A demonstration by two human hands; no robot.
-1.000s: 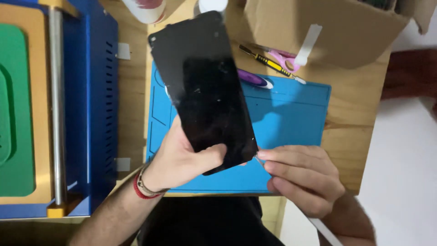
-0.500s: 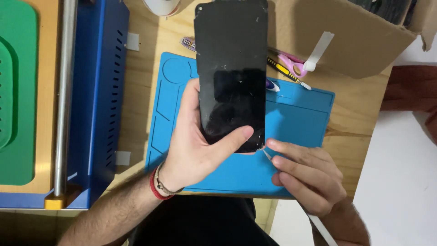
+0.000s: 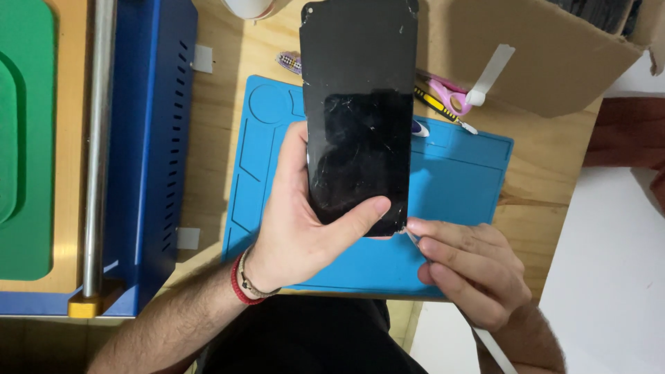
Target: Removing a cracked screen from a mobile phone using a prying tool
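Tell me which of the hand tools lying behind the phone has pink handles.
The scissors by the cardboard box; the tool next to them is yellow and black.

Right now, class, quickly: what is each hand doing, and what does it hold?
Left hand: closed on the black screen panel, thumb across its lower end.
Right hand: closed on a thin tool, its tip at the panel's bottom corner.

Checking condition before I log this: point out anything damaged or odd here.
The black phone screen in the left hand is scratched across its middle and chipped at the lower right corner, where the right hand holds a thin tool.
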